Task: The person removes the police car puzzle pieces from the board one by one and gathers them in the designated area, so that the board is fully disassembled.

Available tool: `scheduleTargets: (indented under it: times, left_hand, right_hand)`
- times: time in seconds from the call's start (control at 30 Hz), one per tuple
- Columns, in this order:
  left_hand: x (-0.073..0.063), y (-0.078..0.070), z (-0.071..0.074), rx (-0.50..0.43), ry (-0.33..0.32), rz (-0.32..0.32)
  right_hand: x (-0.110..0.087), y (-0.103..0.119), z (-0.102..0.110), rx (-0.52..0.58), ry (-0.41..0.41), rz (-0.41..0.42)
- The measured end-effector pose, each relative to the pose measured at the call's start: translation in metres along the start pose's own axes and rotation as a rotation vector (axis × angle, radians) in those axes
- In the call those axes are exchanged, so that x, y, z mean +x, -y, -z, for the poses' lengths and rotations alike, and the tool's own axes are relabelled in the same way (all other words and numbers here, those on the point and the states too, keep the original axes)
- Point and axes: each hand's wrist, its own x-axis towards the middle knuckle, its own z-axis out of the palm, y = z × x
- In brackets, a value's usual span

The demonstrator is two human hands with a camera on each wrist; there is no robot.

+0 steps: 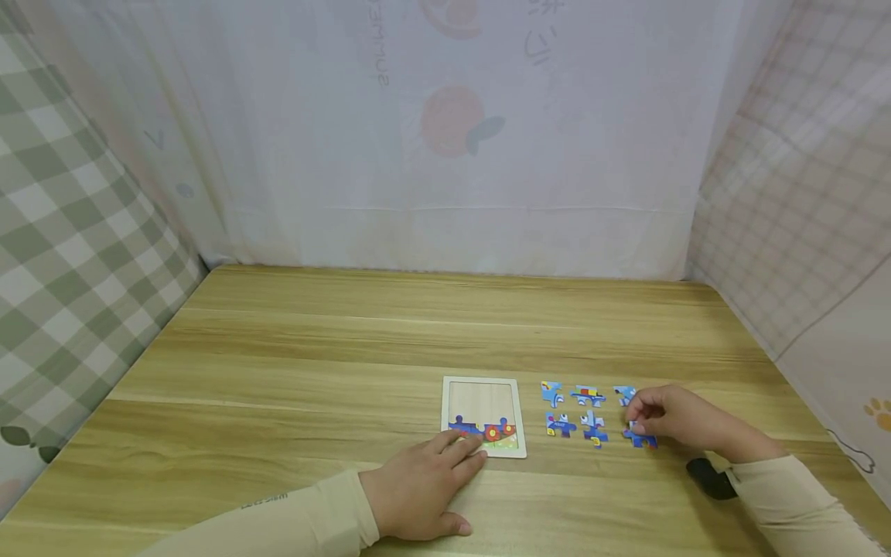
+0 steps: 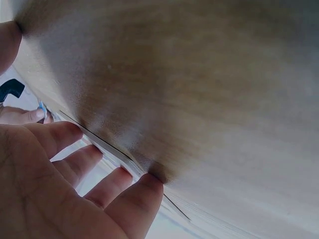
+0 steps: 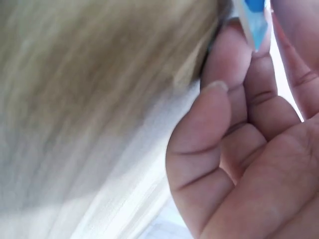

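Note:
In the head view a shallow puzzle tray with a pale border lies on the table; blue, red and green picture pieces fill its near part. My left hand rests palm down with its fingers extended over the tray's near left corner, and the left wrist view shows its fingertips at the tray's edge. To the right, my right hand pinches a blue puzzle piece, mostly hidden by the fingers. A loose blue puzzle piece lies just below its thumb.
Several loose puzzle pieces lie in two rows between the tray and my right hand. A black device sits at the right wrist. Behind the wooden table hangs a pale printed curtain; checked cloth borders the left side.

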Motion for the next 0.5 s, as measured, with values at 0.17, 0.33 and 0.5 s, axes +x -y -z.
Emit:
scheduleTargets:
  times: [0.17,0.33,0.5]
  left_hand:
    - [0.0,0.0002,-0.0003,-0.006,0.003,0.003]
    - [-0.0003,0.0004,-0.0009,-0.004,0.001,0.003]
    - [-0.0002,0.0002,-0.0011,0.001,-0.009,-0.001]
  right_hand:
    - [0.0006,0.001,-0.0009,-0.048,-0.007,0.011]
    - [0.001,0.0014,-0.0016,-0.08,-0.011,0.025]
    - [0.0011,-0.0003,-0.0025,-0.091,-0.016,0.037]
